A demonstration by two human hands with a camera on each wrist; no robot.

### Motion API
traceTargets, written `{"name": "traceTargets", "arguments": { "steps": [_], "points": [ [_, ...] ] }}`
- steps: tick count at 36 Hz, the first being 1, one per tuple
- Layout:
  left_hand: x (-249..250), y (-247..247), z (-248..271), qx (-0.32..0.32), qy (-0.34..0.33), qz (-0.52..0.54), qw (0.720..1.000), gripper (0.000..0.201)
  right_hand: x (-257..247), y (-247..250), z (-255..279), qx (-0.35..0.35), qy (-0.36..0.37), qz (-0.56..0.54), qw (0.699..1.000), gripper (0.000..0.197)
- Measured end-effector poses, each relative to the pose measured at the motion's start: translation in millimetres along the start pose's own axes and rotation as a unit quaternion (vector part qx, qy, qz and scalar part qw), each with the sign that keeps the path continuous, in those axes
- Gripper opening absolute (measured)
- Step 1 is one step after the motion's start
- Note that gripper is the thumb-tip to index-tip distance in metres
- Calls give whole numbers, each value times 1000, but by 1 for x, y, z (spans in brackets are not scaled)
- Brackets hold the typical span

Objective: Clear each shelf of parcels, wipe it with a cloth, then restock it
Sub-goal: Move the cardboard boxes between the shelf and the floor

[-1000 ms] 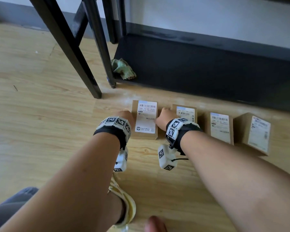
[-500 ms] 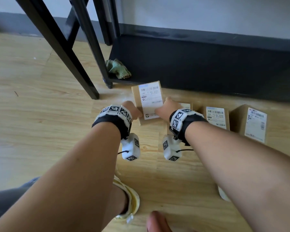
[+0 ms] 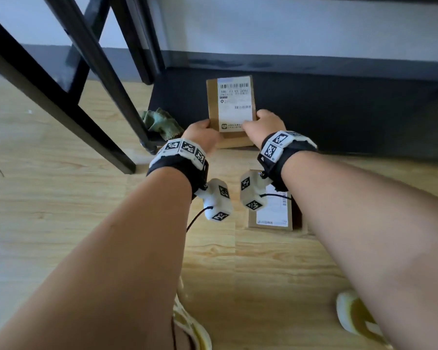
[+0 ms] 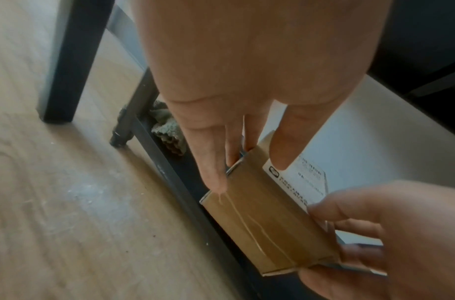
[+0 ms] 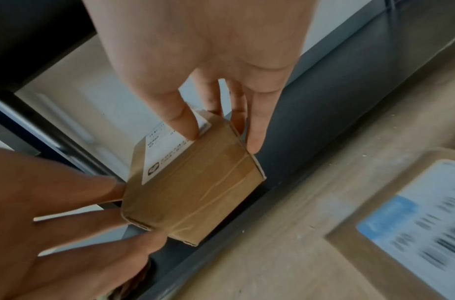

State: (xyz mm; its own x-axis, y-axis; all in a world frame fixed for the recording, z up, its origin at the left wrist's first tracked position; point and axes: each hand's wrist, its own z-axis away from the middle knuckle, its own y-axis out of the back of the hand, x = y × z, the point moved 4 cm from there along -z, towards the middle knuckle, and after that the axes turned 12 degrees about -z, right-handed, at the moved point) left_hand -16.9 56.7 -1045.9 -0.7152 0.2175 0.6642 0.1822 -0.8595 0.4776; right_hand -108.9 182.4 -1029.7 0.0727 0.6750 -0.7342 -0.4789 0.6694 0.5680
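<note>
A brown cardboard parcel with a white label is held over the front edge of the black bottom shelf. My left hand grips its left side, thumb on the label and fingers down the side, as the left wrist view shows on the parcel. My right hand grips the right side of the parcel the same way. A crumpled green cloth lies at the shelf's front left corner. Another labelled parcel lies on the wooden floor under my right wrist.
Black rack posts rise at the left, next to the cloth. The shelf's dark surface runs off to the right. A grey skirting and white wall stand behind it. My feet in yellow-white shoes are on the floor below.
Both hands lifted the parcel off the floor and carried it forward over the shelf's front edge. The view has closed in on the shelf, and the parcels to the right have dropped out of it.
</note>
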Motion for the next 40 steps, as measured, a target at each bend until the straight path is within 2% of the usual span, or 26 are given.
{"name": "traceTargets", "arguments": {
  "steps": [2, 5, 12, 14, 16, 18, 23, 26, 30, 32, 37, 40],
  "points": [
    [4, 5, -14, 7, 13, 21, 1000, 45, -6, -7, -21, -1, -4, 2, 1000, 25],
    [20, 15, -22, -8, -17, 31, 999, 59, -14, -14, -40, -13, -11, -4, 1000, 33],
    [16, 33, -60, 55, 10, -29, 998, 44, -29, -34, -67, -29, 4, -32, 999, 65],
    [12, 37, -64, 70, 13, -29, 997, 50, -36, -38, -68, -39, 27, -44, 998, 67],
    [5, 38, -67, 80, 31, -31, 996, 64, -35, -38, -69, -35, 43, -24, 998, 65],
    [-1, 40, -66, 102, 39, -35, 993, 72, -24, -32, -66, -31, 29, -20, 999, 65],
    [-12, 34, -51, 153, 42, -51, 986, 70, -3, -18, -50, -14, -4, -3, 1000, 60],
    [-13, 20, -35, 127, 41, -77, 988, 66, 14, -7, -34, -1, -8, 8, 1000, 58],
    [-21, -16, -15, 39, 29, -117, 992, 63, 40, 7, -9, 9, -34, 20, 999, 57],
    [-25, -32, -4, 25, 31, -135, 990, 61, 55, 12, 5, 12, -53, 25, 998, 58],
    [-40, -78, 31, -38, 47, -87, 994, 58, 92, 19, 38, 0, -90, 42, 995, 57],
    [-51, -101, 45, -60, 38, -116, 991, 56, 111, 20, 54, -5, -94, 64, 994, 55]
  ]
}}
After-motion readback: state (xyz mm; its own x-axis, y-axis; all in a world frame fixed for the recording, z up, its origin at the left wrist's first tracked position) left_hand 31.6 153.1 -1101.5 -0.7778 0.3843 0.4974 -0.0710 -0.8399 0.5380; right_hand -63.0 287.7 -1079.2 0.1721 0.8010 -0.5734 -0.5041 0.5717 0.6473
